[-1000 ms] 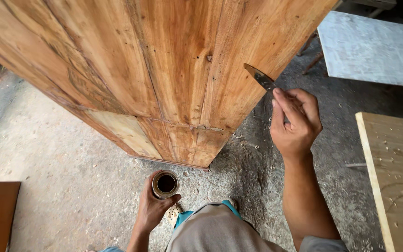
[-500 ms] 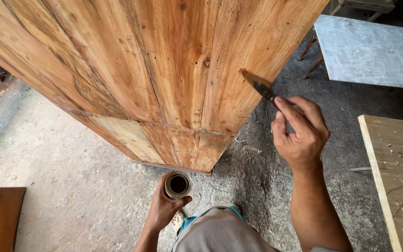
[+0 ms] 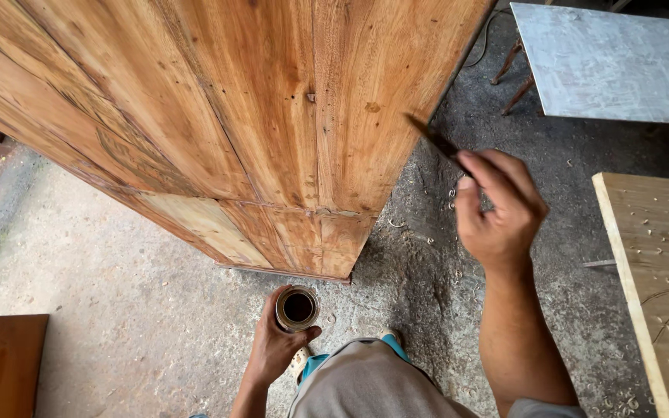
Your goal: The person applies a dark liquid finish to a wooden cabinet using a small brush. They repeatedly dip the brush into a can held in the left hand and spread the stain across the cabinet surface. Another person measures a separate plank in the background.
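Wood piece: a tall wooden cabinet (image 3: 257,131) of warm orange-brown boards with strong grain stands on the gritty concrete floor (image 3: 118,310); its corner edge is near the brush.
Brush: a thin paintbrush (image 3: 437,144) is in the right hand. Its long axis goes diagonal, and the dark bristle end points up and to the left, touching or almost touching the cabinet's right edge; I cannot tell which.
Right hand: the right hand (image 3: 499,210) has its fingers closed together around the brush handle, thumb pressed on the side.
Left hand: the left hand (image 3: 276,344) wraps its fingers around a small round can (image 3: 297,308), low near the cabinet's bottom corner.
Can: upright, mouth open to the top, with dark liquid inside.
Around: a grey table top (image 3: 613,66) is at the upper right, a pale plank (image 3: 663,279) with wood shavings at the right, and a brown board (image 3: 1,364) at the lower left.
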